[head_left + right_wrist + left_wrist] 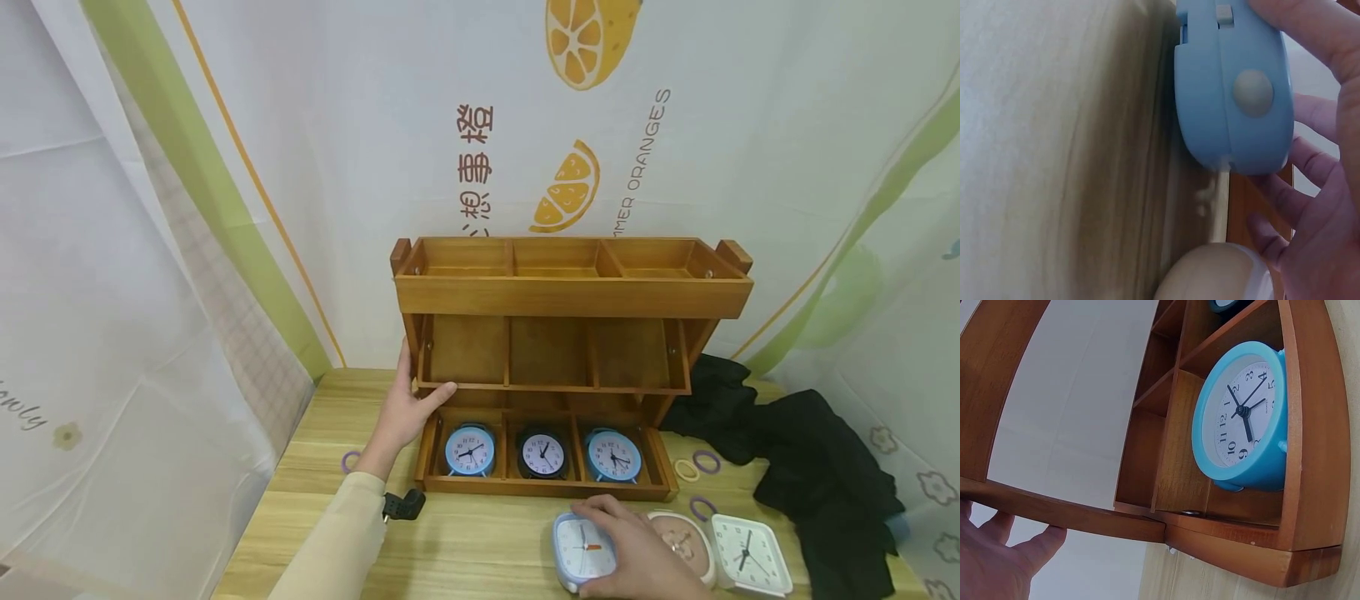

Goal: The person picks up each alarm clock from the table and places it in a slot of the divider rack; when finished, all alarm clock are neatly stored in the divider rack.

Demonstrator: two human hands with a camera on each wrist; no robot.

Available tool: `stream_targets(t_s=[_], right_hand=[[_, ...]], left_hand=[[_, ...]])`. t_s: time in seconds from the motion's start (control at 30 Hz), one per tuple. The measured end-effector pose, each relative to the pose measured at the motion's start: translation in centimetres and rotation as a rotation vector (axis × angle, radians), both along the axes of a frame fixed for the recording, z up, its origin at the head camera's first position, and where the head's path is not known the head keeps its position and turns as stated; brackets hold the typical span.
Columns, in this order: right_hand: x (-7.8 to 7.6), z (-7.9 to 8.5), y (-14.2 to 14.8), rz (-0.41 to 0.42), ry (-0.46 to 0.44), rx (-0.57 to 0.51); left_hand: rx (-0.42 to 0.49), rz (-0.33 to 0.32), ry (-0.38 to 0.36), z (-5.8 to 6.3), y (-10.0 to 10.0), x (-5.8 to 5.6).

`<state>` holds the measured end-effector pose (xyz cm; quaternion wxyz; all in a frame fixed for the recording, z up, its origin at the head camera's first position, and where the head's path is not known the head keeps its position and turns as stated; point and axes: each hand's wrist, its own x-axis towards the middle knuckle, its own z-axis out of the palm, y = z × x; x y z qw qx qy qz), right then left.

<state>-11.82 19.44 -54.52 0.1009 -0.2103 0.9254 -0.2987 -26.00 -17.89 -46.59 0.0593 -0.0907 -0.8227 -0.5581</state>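
My right hand (637,550) grips a light blue square alarm clock (581,546) by its sides, thumb and fingers around its edges. The right wrist view shows the clock's side (1200,94) close over the table. At the left end of a three-tier wooden organizer (573,297), my left hand (399,421) rests against the side arm with fingers and thumb spread. In its bottom tier stand a blue round alarm clock (470,450) at left, a black one (542,454) in the middle and another blue one (614,457) at right, one per compartment.
Right of my right hand are a pinkish-beige clock (684,542) and a white square clock (750,554). Purple rings (705,462) and a yellow ring (686,470) lie near black cloth (810,467). A printed curtain (360,167) hangs behind the table (330,417).
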Motion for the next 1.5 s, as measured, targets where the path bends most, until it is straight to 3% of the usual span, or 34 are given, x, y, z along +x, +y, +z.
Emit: stream_targets(t_s=[0.2, 0.57, 0.87, 1.17, 1.5], right_hand=[[0.1, 0.0, -0.5, -0.021, -0.010, 0.010], [0.2, 0.7, -1.4, -0.045, 0.205, -0.026], [-1.5, 4.4, -2.4, -0.037, 0.432, -0.054], [-3.5, 9.3, -3.4, 0.027, 0.532, -0.103], [-5.6, 11.8, -6.8, 0.053, 0.547, -0.172]], left_hand=[[0.014, -0.001, -0.011, 0.1, 0.1, 0.1], [0.044, -0.013, 0.003, -0.1, 0.0, 0.0], [0.056, -0.028, 0.017, -0.2, 0.1, 0.0], [0.050, -0.027, 0.018, -0.2, 0.1, -0.1], [0.067, -0.023, -0.023, 0.0, -0.1, 0.1]])
